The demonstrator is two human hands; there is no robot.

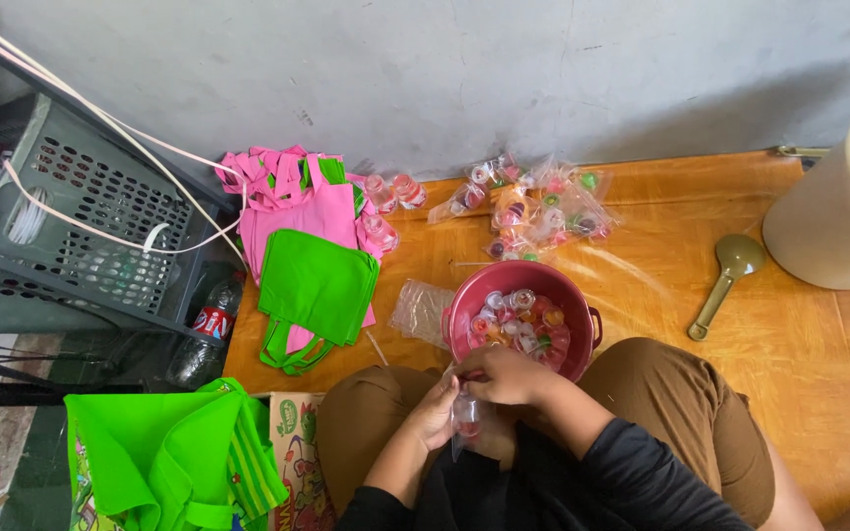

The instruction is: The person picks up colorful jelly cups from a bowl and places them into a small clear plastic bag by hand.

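Right now your left hand (pixel 434 413) and right hand (pixel 504 377) both pinch a small clear bag (pixel 466 425) beside the red bowl (pixel 561 288).

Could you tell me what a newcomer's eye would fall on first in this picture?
Probably the round maroon plastic bowl of small colourful sealed jelly cups on the orange wooden floor, just above the person's knees. Below it, the left hand and right hand together hold a small clear plastic bag. Further left lies a bright stack of green and pink cloth bags.
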